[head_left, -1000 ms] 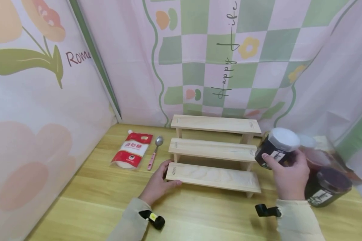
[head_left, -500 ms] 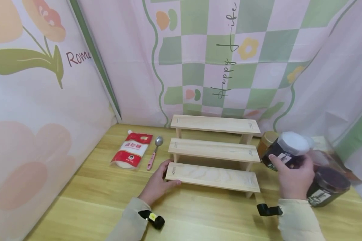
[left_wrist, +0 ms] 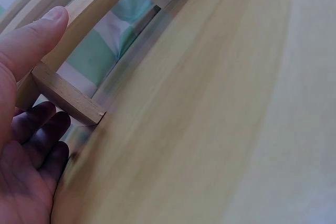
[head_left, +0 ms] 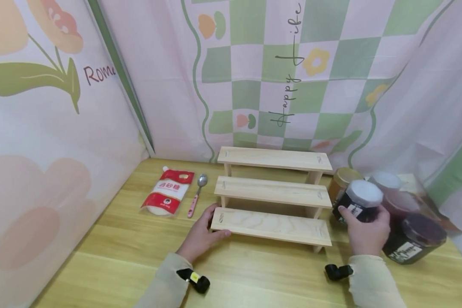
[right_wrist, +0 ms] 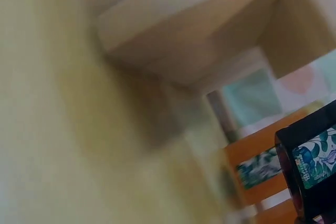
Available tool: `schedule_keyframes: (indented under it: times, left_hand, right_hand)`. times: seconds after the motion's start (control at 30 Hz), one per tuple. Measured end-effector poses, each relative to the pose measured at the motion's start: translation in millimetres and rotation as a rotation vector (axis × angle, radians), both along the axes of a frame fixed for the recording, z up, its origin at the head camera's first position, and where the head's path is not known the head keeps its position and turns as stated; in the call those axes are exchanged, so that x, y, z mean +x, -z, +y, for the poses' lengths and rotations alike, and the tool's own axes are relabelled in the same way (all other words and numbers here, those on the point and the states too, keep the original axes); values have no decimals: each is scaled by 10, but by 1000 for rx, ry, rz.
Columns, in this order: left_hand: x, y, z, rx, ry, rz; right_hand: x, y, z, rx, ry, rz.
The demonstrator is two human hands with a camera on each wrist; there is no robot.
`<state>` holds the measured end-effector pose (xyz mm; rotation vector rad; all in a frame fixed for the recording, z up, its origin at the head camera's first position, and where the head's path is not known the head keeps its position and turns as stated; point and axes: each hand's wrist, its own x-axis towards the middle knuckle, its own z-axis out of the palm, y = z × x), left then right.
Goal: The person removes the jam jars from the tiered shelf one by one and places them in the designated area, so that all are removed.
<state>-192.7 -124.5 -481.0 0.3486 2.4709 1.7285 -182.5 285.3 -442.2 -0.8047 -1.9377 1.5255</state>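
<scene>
My right hand [head_left: 369, 231] holds a dark jar with a whitish lid [head_left: 356, 210], thumb on its near side and fingers round the right. The jar is upright, just right of the three-step wooden shelf [head_left: 271, 224]. In the right wrist view, part of the dark jar [right_wrist: 315, 161] shows its leafy label; the hand itself is out of that view. At the shelf's lower left end, my left hand [head_left: 204, 235] grips the bottom step, thumb along the front edge. In the left wrist view, the left hand [left_wrist: 23, 166] has its fingers curled beside the shelf's leg [left_wrist: 71, 95].
An amber jar [head_left: 344, 177] stands behind the held jar. Jars with pale [head_left: 386, 180], reddish [head_left: 402, 203] and dark lids [head_left: 413, 239] cluster at right. Left of the shelf lie a spoon with a pink handle [head_left: 197, 196] and a red-and-white sugar pouch [head_left: 169, 191].
My right hand has shifted the dark jar right, then down and slightly back left, uncovering the amber jar behind. My left hand has stayed at the shelf's end.
</scene>
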Motion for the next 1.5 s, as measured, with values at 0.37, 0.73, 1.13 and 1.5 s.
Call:
schedule_keyframes:
  times: [0.37,0.73,1.13,1.5]
  left_hand:
    - [2,-2,-17,9,-1,-7]
    - [-11,21,9,0,6,-7]
    - [-54,61,22,-18,-4,-3]
    - [37,-106,-106,-190,-50,39]
  right_hand:
    - [-33,161,37,1,8,-17]
    - [-41,347,150,-18,-43,-57]
    - [61,352,172,-5,-185,-79]
    - [514,228,203,529,-491,-110]
